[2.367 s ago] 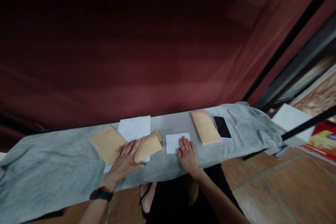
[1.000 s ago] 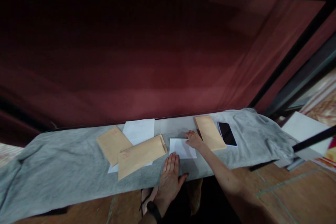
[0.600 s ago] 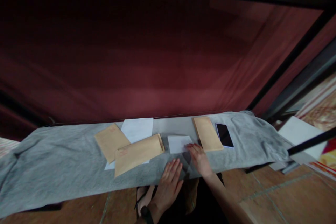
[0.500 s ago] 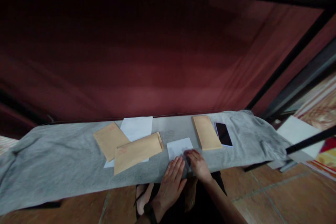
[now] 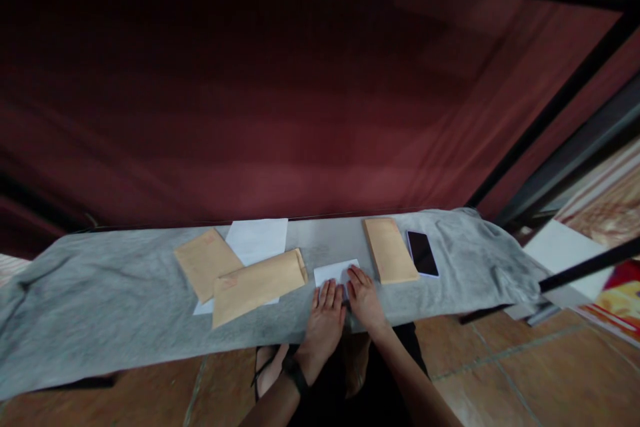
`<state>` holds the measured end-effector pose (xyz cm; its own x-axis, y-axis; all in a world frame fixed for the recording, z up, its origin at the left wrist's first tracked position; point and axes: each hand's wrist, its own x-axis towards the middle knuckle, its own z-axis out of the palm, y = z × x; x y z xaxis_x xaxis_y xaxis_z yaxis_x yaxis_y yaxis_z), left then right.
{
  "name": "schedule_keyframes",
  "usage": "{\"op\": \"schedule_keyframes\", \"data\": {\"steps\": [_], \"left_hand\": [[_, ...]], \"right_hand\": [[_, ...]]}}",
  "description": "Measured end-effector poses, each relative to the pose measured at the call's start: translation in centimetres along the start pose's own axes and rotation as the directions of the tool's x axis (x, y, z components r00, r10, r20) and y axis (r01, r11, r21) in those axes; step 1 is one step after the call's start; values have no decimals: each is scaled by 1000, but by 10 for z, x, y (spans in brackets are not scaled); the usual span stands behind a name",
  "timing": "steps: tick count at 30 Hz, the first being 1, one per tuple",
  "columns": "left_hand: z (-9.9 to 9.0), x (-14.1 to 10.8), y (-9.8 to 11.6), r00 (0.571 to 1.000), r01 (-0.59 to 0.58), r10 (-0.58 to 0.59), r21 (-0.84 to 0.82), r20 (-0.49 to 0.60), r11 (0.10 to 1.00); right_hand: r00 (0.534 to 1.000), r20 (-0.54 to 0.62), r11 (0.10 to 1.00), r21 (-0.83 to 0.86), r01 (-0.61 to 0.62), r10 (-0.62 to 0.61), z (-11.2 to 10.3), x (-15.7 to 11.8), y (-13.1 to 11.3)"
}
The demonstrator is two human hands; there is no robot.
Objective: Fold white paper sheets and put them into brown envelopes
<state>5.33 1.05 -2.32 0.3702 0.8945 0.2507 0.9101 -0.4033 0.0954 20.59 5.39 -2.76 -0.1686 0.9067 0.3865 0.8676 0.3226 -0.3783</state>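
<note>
A folded sheet of white paper (image 5: pixel 330 271) lies on the grey cloth close to me, its near part covered by both hands. My left hand (image 5: pixel 326 317) rests flat on the paper's left side, fingers stretched out and touching it. On the right side, my right hand (image 5: pixel 364 297) presses down with its fingers extended and slightly bent. Left of the hands is a brown envelope (image 5: pixel 260 283) with its end flap up, overlapping another brown envelope (image 5: pixel 207 263) and white sheets (image 5: pixel 257 238). To the right lies a thicker brown envelope (image 5: pixel 393 250).
A phone (image 5: pixel 423 253) sits just right of the thicker envelope. The grey cloth (image 5: pixel 125 300) covers a long narrow bench against a dark red panel (image 5: pixel 310 113). A black bar (image 5: pixel 590 267) and a white board (image 5: pixel 570 253) are at the right edge.
Both hands have moved forward over the white paper, and less of it shows now. My right hand's fingers have gone from bunched at the near edge to spread on its top.
</note>
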Motion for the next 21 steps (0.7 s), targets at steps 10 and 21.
{"op": "schedule_keyframes", "data": {"steps": [10,21], "left_hand": [[-18,8,-27,987,-68,64,22,150,997],[1,28,-9,1000,-3,4,33,-26,999]], "right_hand": [[987,162,985,-174,6,23,-9,54,16],[994,50,994,-45,99,-96,11,18,1]]}}
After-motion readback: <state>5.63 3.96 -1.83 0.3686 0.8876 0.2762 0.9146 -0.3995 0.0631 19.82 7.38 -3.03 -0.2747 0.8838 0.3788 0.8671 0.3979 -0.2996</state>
